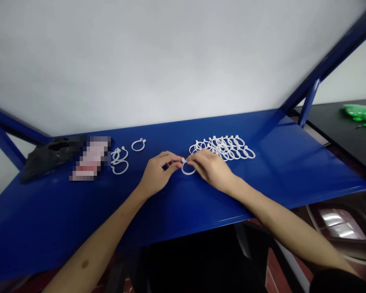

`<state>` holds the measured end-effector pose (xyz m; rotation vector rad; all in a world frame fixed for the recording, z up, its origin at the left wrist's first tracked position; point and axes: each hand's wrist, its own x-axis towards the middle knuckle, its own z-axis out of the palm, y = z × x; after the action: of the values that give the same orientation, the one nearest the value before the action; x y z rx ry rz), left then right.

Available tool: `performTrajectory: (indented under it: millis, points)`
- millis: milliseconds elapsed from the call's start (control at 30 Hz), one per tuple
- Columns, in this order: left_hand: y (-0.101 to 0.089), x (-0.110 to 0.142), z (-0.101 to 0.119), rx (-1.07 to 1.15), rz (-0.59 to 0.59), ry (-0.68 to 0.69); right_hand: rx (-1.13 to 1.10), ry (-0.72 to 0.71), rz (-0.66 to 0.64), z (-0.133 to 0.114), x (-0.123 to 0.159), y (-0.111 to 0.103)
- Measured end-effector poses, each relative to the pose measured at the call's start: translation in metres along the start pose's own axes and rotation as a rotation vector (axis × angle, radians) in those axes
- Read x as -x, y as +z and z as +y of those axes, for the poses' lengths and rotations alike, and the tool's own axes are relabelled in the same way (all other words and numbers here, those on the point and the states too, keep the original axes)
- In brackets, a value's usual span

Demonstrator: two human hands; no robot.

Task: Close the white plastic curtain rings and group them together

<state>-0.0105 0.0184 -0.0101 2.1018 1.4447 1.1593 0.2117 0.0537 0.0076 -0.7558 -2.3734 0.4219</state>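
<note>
I have a white plastic ring (188, 173) pinched between both hands, near the middle of the shelf on my feed. Only its lower arc and a small knob at the top show past the fingers. My right hand (210, 169) reaches in from 4 o'clock, its fingers curled down and closed over the ring's upper edge. My left hand (157, 173) reaches in from 7 o'clock, with its fingertips (174, 160) bunched at the knob end. Neither hand is open, and they nearly meet at the ring. From here I cannot tell which finger bears on the knob.

Taking the held ring as my clock centre, a tangled cluster of white plastic rings (224, 148) lies at 2 o'clock, just beside my right hand. At 9 o'clock sits a small overlapping group of white plastic rings (120, 160), with a lone white plastic ring (138, 145) nearer, toward 10 o'clock. Farther out at 9 o'clock, a flat pink-and-white item (90, 158), too pixelated to identify, lies against a crumpled black plastic bag (50, 158). All of this rests on a glossy blue metal shelf (262, 162). Well apart at 3 o'clock, a bright green item (361, 113) lies on a black surface (332, 122).
</note>
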Motion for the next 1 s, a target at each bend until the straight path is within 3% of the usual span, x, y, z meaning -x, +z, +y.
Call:
performTrajectory:
  millis: [167, 267, 400, 600, 800, 900, 1000]
  points:
    - [-0.028, -0.009, -0.044, -0.599, 0.240, -0.049, 0.363, 0.382, 0.225, 0.037, 0.001, -0.049]
    - [-0.042, -0.005, -0.067, -0.817, 0.197, -0.151, 0.469, 0.553, 0.152, 0.065, 0.016, -0.071]
    - [-0.049, 0.001, -0.080, -0.887, 0.092, -0.187, 0.487, 0.645, 0.060, 0.087, 0.031, -0.077]
    - [-0.051, 0.001, -0.075, -0.933, 0.075, -0.171, 0.543, 0.661, 0.055, 0.089, 0.032, -0.075]
    - [-0.048, -0.001, -0.062, -0.879, 0.186, -0.139, 0.500, 0.593, 0.148, 0.084, 0.031, -0.074]
    - [-0.040, -0.002, -0.047, -0.800, 0.269, -0.080, 0.427, 0.496, 0.260, 0.069, 0.025, -0.067]
    - [-0.026, 0.000, -0.023, -0.727, 0.336, 0.090, 0.231, 0.325, 0.287, 0.043, 0.017, -0.050]
